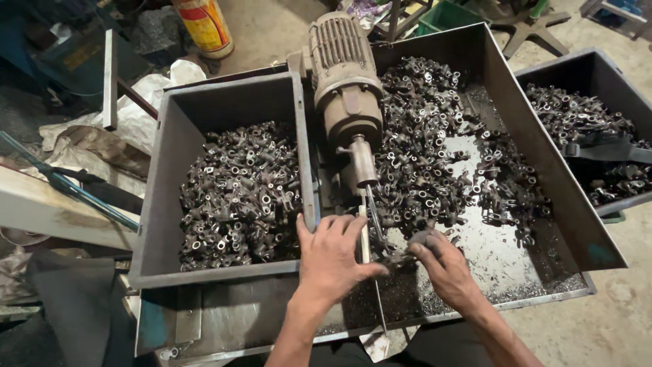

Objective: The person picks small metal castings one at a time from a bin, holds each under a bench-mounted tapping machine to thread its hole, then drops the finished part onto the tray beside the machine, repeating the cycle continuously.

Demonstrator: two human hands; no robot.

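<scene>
A wide metal tray [516, 129] is seen sloping away from the viewer, heaped with small dark metal fittings [421, 136]; a deep grey bin [163, 170] of similar fittings [238, 190] is set just to its left, and a third bin [611, 75] lies to the right. Between bin and tray a grimy electric motor [343, 75] is mounted, its long axis pointing toward the viewer, ending in a chuck and a thin bit [373, 217].

Directly beyond the bit's tip, one fitting [397, 259] is held where both hands meet. The left hand [333, 261] is laid flat with fingers spread, its thumb pressed to the piece. The right hand [441, 265] is curled, fingertips pinched on the piece from the right. The piece lies closest to the right hand, in line with the bit.
</scene>
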